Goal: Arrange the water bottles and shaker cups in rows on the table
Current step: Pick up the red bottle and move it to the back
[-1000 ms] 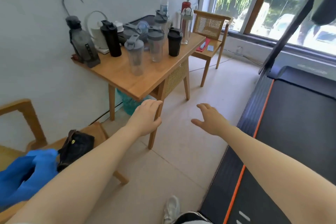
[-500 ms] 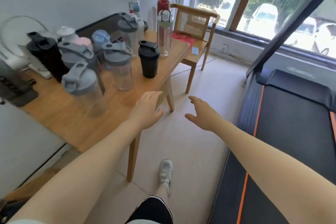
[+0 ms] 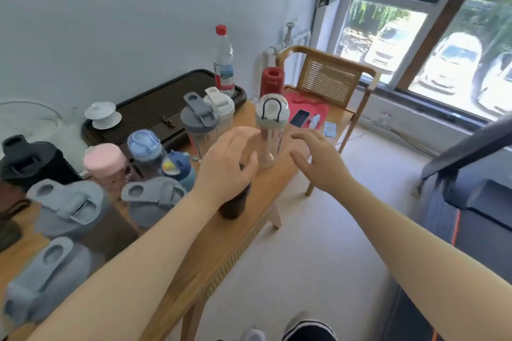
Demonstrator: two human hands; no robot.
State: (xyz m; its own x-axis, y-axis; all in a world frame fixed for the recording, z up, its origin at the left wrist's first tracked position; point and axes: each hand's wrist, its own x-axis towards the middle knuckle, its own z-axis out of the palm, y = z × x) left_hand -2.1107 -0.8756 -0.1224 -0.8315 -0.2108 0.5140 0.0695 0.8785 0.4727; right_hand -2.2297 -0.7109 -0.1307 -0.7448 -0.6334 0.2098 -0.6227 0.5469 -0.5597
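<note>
Many bottles and shaker cups stand crowded on the wooden table [image 3: 243, 232]. My left hand [image 3: 225, 165] hovers over the top of a black shaker cup [image 3: 232, 203], fingers apart, fingertips close to a clear bottle with a pale lid and black loop handle [image 3: 270, 130]. My right hand [image 3: 311, 159] is open just right of that clear bottle, holding nothing. Behind stand a grey-lidded clear shaker [image 3: 199, 124], a white-lidded cup [image 3: 221, 105], a red bottle [image 3: 272, 81] and a red-capped water bottle [image 3: 224, 62]. At left are grey shakers [image 3: 69, 202], a pink cup [image 3: 104, 163] and blue bottles [image 3: 145, 147].
A dark tea tray [image 3: 155, 108] with a white lidded cup [image 3: 102, 115] lies against the wall. A black jug [image 3: 25, 159] stands far left. A wooden chair [image 3: 329, 83] holds a red cloth and a phone [image 3: 299, 117]. A treadmill [image 3: 471, 202] fills the right side.
I have stepped up to the table. Both hands have risen from below its edge to the near corner, the left over the black shaker cup, the right beside the clear bottle.
</note>
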